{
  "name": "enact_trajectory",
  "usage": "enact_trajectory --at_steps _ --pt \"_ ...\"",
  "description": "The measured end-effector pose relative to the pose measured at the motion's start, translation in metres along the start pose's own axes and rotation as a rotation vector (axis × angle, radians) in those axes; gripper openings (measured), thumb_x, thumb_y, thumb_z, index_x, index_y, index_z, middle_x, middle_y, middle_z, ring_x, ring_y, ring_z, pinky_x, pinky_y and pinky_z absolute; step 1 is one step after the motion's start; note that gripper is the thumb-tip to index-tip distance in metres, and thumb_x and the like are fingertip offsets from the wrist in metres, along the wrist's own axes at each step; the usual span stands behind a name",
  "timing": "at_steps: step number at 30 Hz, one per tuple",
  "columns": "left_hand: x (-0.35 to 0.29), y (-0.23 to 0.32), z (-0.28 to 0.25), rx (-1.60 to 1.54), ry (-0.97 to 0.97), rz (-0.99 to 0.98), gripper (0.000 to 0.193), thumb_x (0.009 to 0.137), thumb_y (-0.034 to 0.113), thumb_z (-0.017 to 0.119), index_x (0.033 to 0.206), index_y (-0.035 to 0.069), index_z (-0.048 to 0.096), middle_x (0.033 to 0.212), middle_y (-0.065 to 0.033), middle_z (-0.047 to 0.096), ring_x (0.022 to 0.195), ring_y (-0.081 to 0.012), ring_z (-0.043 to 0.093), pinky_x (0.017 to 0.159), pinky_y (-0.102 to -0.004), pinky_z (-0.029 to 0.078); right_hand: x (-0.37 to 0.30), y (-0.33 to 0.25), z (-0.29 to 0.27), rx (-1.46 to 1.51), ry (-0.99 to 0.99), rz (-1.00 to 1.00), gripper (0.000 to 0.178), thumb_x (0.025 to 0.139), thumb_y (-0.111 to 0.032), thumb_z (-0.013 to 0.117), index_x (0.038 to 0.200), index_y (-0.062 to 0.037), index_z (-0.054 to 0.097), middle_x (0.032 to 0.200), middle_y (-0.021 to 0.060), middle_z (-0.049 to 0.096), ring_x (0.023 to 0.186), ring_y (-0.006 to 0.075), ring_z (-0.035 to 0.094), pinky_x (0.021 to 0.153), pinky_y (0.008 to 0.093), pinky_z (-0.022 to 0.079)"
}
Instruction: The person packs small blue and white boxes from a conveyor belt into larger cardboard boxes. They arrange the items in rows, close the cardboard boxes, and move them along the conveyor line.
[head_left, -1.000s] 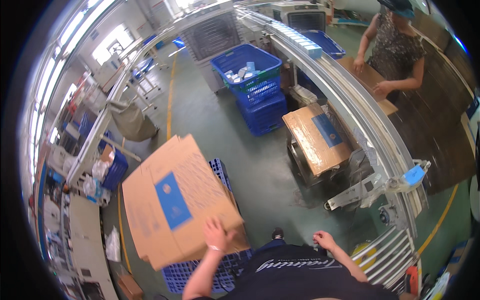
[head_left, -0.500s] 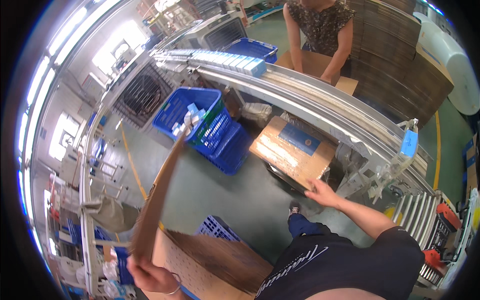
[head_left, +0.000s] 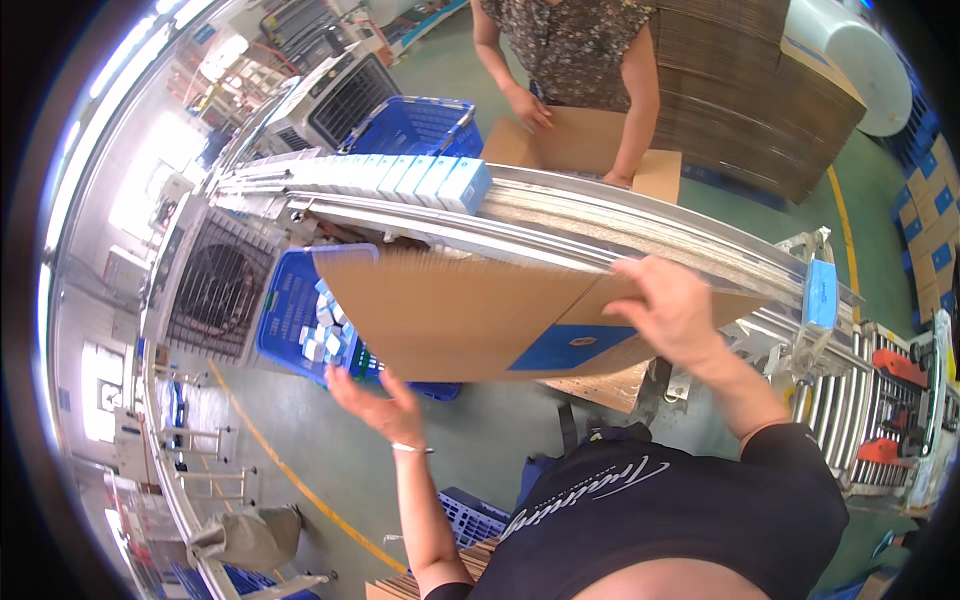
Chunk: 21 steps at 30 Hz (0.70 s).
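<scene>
In front of me a flat, folded brown cardboard box (head_left: 450, 315) with a blue printed patch is held up at a slant, its left end blurred by motion. My right hand (head_left: 672, 312) is at its upper right edge, thumb on the near face and fingers over the edge. Just below the board's lower left corner, my left hand (head_left: 378, 405) has its fingers spread and grips nothing. Partly behind the board stands a blue crate (head_left: 275, 325) with small white-and-blue boxes (head_left: 325, 335) in it. Under the board's right part, another brown carton (head_left: 605, 388) shows.
Beyond the board runs a conveyor rail (head_left: 600, 215) carrying a row of small light-blue boxes (head_left: 440, 183). Across it, a person (head_left: 570, 60) has their hands at an open carton (head_left: 575, 135). A roller conveyor (head_left: 840, 420) lies at right. Stacked cardboard (head_left: 440, 585) sits below my left arm.
The cardboard has swung from my left side to in front of me. My right hand has moved from the lower carton up to the board; my left hand has come off it.
</scene>
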<state>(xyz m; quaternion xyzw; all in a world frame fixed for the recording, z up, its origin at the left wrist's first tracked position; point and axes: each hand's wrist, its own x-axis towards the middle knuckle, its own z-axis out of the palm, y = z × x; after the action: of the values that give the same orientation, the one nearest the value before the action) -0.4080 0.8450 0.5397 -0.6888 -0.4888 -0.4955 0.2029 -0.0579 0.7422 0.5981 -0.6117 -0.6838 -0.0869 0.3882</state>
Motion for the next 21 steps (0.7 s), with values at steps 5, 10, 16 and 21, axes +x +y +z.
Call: enact_trajectory --at_steps 5,10,16,21 --pt "0.019 0.057 0.083 -0.217 -0.691 0.294 0.053 0.079 0.017 0.058 0.126 0.000 0.041 0.132 -0.0181 0.041 0.126 -0.0361 0.034 0.106 -0.0511 0.019 -0.011 -0.037 0.113 -0.345 -0.333 0.004 0.051 0.073 -0.036 0.067 0.111 -0.0048 0.054 0.089 0.0071 0.056 0.077 0.0233 0.057 0.062 0.0341 0.048" --pt "-0.006 0.028 0.112 -0.339 -0.597 0.538 0.058 0.083 0.034 0.050 0.127 -0.003 0.042 0.136 -0.0187 0.040 0.128 -0.0355 0.034 0.106 -0.0524 0.015 0.026 -0.051 0.111 -0.277 -0.619 0.362 0.076 0.073 -0.065 0.053 0.121 -0.0065 0.051 0.116 0.0125 0.052 0.103 0.0287 0.053 0.071 0.0398 0.050" --pt "-0.008 -0.016 0.088 -0.608 -0.547 0.983 0.026 0.084 0.026 0.053 0.102 0.008 0.059 0.125 -0.0101 0.054 0.117 -0.0214 0.049 0.098 -0.0365 0.032 0.023 -0.046 0.102 -0.257 -0.707 0.336 0.078 0.077 -0.056 0.059 0.134 -0.0065 0.038 0.129 0.0116 0.046 0.117 0.0334 0.044 0.095 0.0439 0.038" --pt "0.034 -0.030 0.110 -1.180 -0.751 0.971 0.015 0.078 0.023 0.060 0.079 0.008 0.057 0.077 -0.0055 0.054 0.084 -0.0210 0.054 0.091 -0.0415 0.036 -0.016 -0.043 0.047 -0.474 -0.582 0.436 0.076 0.070 -0.032 0.072 0.132 -0.0096 0.035 0.112 0.0114 0.056 0.099 0.0296 0.056 0.079 0.0395 0.047"
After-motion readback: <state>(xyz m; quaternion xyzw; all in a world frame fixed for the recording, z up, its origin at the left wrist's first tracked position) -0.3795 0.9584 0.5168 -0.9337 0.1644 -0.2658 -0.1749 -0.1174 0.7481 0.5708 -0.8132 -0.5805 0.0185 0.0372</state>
